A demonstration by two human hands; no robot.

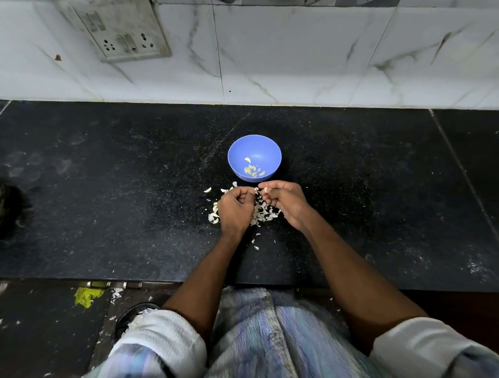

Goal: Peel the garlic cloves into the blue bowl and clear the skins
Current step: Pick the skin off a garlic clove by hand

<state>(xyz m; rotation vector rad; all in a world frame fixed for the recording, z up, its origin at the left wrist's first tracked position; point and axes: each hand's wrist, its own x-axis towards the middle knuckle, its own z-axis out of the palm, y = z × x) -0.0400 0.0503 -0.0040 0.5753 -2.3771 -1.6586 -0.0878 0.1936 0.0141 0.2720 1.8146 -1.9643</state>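
Two hands work close together in our single head view, just on the near side of the blue bowl [254, 149], which stands on the black counter [101, 197] a little beyond our fingertips. Our right hand [281, 202] is curled, its fingers pinching a pale garlic clove [266, 189] at the fingertips. Our left hand [236, 206] is curled too, knuckles up, its fingertips meeting the right hand's at the clove; whether it grips the clove itself or only a scrap of skin, we cannot tell.

What the next move turns on, as we judge it, is that the bowl lies straight ahead of the clove, its near rim almost touching our right fingertips. The right hand is the nearer of the two, so a short push forward should carry the clove over the rim. The clove is too small here for us to make out its long axis.

Several peeled cloves [253, 170] lie at the bottom of the bowl, pale and yellowish. The clove in hand looks whitish, partly hidden by our fingers. A heap of papery white skins [263, 213] lies on the counter under and between our hands, with stray flakes scattered nearby, not yet cleared.
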